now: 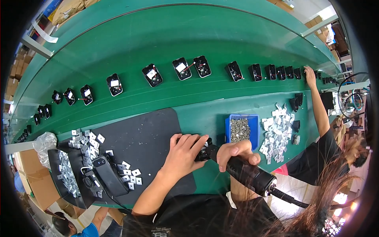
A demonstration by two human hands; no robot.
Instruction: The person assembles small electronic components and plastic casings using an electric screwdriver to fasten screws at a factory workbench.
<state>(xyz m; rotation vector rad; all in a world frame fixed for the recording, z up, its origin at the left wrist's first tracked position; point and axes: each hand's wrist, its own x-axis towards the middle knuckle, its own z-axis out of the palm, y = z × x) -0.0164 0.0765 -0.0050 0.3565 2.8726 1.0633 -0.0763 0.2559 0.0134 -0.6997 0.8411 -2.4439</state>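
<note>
My left hand [182, 155] is closed round a small black housing [202, 152] on the bench, its fingers covering most of it. In my right hand [236, 153] is a black electric screwdriver [250, 175], lying aslant with its tip end at the housing. Whether the tip touches a screw is hidden. Just beyond my right hand stands a blue bin [256, 130] of small metal screws [239, 129]. To its right a heap of silver square plates [276, 128] lies on the green bench.
A row of open black housings [152, 75] with wires runs along the green belt [169, 94]. On a dark mat [150, 138] at left lie loose plates [90, 142] and a black handset-like device [110, 175]. A co-worker's hand [310, 77] reaches the belt at right.
</note>
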